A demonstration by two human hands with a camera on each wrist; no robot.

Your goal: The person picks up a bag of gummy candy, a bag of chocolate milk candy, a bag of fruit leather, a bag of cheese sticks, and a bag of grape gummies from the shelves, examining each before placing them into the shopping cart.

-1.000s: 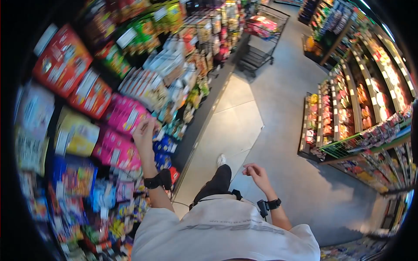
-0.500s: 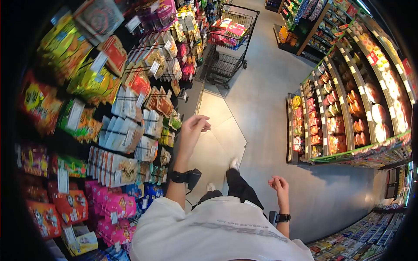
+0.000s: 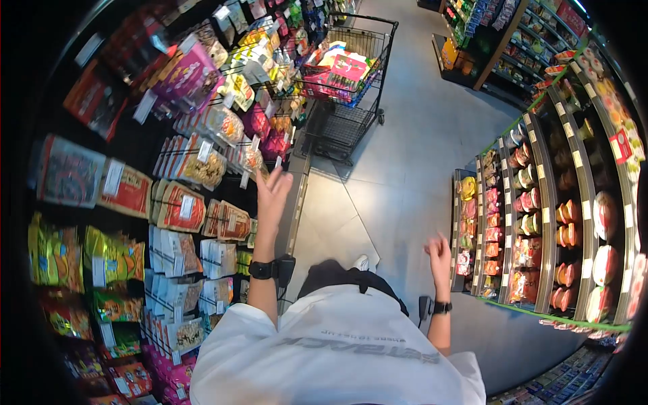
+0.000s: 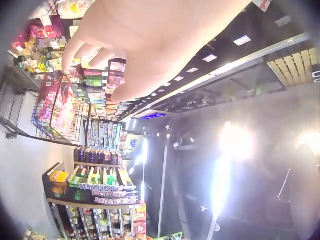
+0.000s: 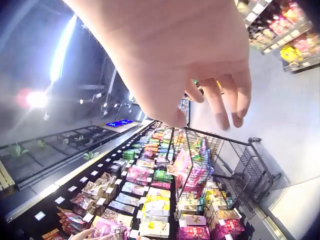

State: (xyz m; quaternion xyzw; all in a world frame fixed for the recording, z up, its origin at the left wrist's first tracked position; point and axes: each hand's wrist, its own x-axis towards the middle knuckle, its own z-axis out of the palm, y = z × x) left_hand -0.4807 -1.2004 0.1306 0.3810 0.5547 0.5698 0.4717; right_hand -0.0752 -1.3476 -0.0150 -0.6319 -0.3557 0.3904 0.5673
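My left hand [image 3: 273,199] reaches forward beside the left-hand snack rack, its fingers loosely spread and holding nothing. In the head view its fingertips overlap the edge of the hanging clear-fronted snack bags [image 3: 251,158]. Low at my right side, the right hand [image 3: 439,260] hangs with relaxed fingers and nothing in it. Ahead of both hands stands a black wire shopping cart [image 3: 331,131]. Inside its basket lie several colourful packages, among them a pink package [image 3: 349,69] on top. The right wrist view shows the right hand [image 5: 185,65] bare, with the cart [image 5: 250,165] beyond it.
Packed snack bags hang along the left wall, including red-and-tan bags [image 3: 181,206] and yellow bags [image 3: 115,256]. A tiered shelf [image 3: 533,223] of packaged food borders the aisle on the right. Grey floor [image 3: 412,169] runs between them, past another shelf unit [image 3: 503,47] farther ahead.
I have walked forward along the aisle, so the cart is nearer and the pink bags have dropped behind. My left hand has left those pink bags, and its fingers are now more spread.
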